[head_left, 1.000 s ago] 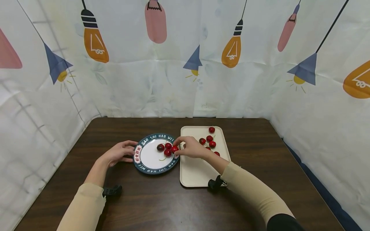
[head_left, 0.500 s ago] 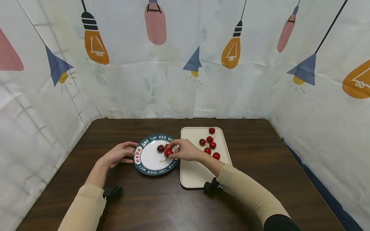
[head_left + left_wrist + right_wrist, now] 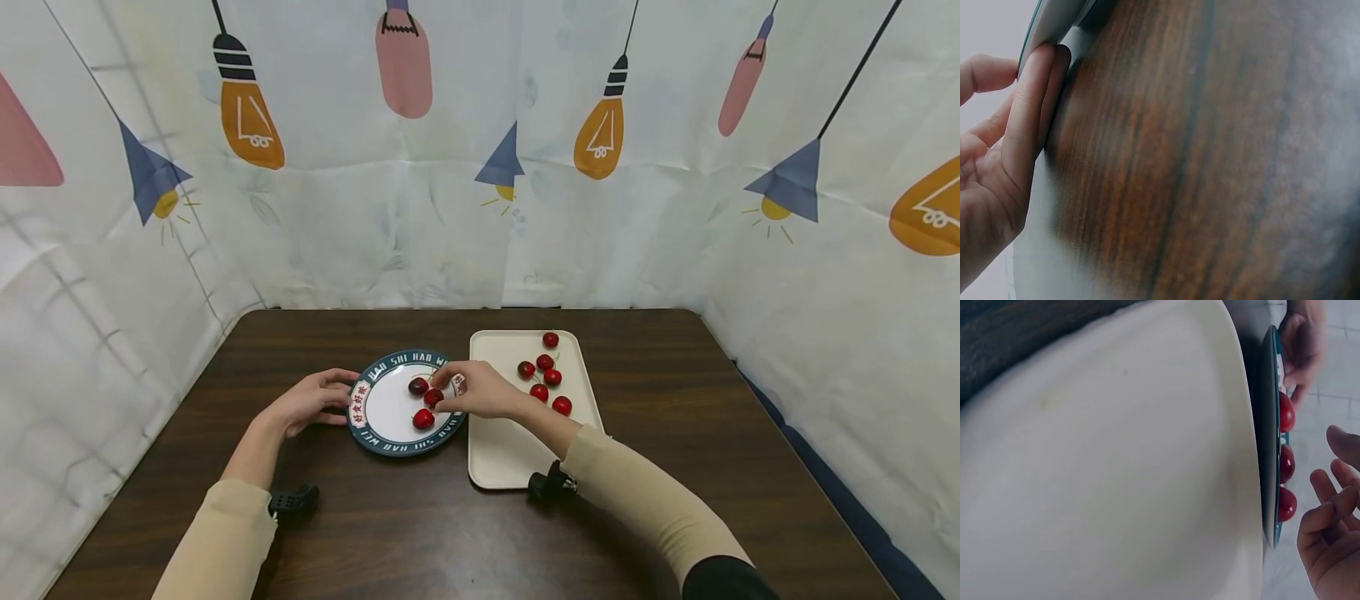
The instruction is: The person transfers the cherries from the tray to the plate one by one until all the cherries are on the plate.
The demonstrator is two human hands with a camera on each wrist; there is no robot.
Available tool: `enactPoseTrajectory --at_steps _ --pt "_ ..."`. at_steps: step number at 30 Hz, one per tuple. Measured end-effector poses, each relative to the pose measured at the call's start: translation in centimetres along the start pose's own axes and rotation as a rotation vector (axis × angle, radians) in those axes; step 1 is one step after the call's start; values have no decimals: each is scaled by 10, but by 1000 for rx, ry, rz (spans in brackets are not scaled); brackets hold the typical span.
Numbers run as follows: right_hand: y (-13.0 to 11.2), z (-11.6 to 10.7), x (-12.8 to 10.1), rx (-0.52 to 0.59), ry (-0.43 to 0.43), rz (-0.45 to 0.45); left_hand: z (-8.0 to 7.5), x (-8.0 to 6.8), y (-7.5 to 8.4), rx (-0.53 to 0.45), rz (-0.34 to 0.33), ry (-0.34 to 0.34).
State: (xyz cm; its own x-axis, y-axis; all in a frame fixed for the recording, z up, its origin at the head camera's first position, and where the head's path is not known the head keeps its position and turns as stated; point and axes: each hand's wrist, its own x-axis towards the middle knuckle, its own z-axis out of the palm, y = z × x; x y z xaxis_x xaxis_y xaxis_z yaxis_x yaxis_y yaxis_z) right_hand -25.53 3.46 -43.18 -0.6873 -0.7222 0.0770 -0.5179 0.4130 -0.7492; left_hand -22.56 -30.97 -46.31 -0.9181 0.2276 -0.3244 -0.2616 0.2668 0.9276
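Observation:
A round white plate point(image 3: 393, 404) with a blue-green lettered rim bears a few red cherries. One dark cherry point(image 3: 417, 386) sits toward the back, and another cherry point(image 3: 423, 419) lies nearer the front. Between them is a third cherry point(image 3: 433, 398), beside the fingertips of my right hand point(image 3: 480, 390). In the right wrist view that hand's thumb and fingers stand apart with nothing between them. My left hand point(image 3: 311, 402) holds the plate's left rim; the left wrist view has fingers point(image 3: 1029, 106) on both sides of the edge. The right hand may hide more of the plate.
A cream rectangular tray point(image 3: 510, 458) stands close on the plate's right, with several cherries point(image 3: 552, 377) on its back half. My right forearm crosses over it. Both lie on a dark wooden table point(image 3: 390, 533), with patterned curtains point(image 3: 450, 233) behind and at the sides.
My right hand has moved slightly left over the plate and let go of a cherry. A cherry now lies nearer the plate's front. The left hand has stayed at the rim.

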Motion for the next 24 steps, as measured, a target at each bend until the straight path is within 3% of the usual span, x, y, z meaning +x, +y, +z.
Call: enactPoseTrajectory --at_steps 24 --pt "30 -42 -27 12 120 81 1 2 -2 -2 -12 12"
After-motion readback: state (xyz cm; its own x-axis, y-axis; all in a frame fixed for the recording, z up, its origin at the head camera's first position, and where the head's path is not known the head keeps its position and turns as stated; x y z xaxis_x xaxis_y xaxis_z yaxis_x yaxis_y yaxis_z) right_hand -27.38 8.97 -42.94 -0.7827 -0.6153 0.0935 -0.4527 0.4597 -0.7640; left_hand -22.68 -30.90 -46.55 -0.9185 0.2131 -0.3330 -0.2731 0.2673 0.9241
